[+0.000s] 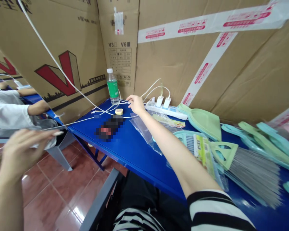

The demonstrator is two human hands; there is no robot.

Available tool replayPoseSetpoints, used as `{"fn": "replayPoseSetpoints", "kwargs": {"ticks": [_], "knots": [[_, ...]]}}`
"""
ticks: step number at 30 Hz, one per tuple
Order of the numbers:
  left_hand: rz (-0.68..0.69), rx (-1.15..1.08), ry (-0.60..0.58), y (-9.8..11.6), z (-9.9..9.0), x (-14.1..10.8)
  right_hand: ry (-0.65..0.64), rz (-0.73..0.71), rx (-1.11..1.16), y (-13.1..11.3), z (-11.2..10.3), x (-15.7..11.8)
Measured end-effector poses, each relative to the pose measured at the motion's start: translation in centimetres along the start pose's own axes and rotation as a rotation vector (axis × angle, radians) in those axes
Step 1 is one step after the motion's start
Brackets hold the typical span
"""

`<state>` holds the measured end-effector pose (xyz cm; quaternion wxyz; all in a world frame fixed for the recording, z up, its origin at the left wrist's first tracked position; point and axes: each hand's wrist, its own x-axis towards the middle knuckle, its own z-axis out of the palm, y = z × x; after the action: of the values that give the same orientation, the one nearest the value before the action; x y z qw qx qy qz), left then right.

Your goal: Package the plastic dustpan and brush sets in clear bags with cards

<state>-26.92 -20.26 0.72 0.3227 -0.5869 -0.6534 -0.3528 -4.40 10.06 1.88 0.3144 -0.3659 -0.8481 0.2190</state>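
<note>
The right hand (135, 104) lay open, fingers spread, at the white cables (108, 110) near the far edge of the desk (132, 154), with bare blue surface before it; the open left hand (26, 150) hung beyond the desk's edge, above red floor tiles (55, 189).

Plastic water bottle (113, 86) against cardboard cartons (173, 70)

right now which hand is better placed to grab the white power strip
Probably your right: your right hand is over the blue table, close to the white power strip. Your left hand is raised off to the side, above the red tile floor.
</note>
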Motion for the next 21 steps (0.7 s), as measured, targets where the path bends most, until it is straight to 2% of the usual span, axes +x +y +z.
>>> {"fn": "replayPoseSetpoints", "kwargs": {"ticks": [1, 2, 3, 4, 6, 10, 14, 21], "knots": [[0.177, 0.006, -0.132, 1.8, 0.4, -0.2, -0.014, -0.026, -0.065, -0.2, 0.0, -0.4], [0.274, 0.021, -0.200, 3.3, 1.0, -0.6, -0.029, -0.057, -0.128, -0.5, 0.0, -0.8], [0.353, 0.018, -0.191, 4.6, 1.7, -1.2, -0.045, -0.092, -0.187, -0.9, 0.0, -1.3], [0.366, 0.022, -0.155, 5.6, 2.5, -1.9, -0.064, -0.133, -0.240, -1.5, -0.1, -1.8], [0.328, 0.068, -0.128, 6.8, 4.0, -3.5, -0.113, -0.239, -0.320, -2.7, -0.2, -3.0], [0.184, 0.098, -0.041, 7.5, 6.4, -5.8, -0.257, -0.408, -0.413, -4.2, 0.2, -4.4], [0.121, 0.134, -0.030, 7.9, 7.5, -5.9, -0.352, -0.322, -0.493, -3.5, 0.8, -4.1], [0.183, 0.227, -0.024, 8.1, 8.4, -5.8, -0.413, -0.164, -0.548, -1.5, 1.5, -2.8]]}}
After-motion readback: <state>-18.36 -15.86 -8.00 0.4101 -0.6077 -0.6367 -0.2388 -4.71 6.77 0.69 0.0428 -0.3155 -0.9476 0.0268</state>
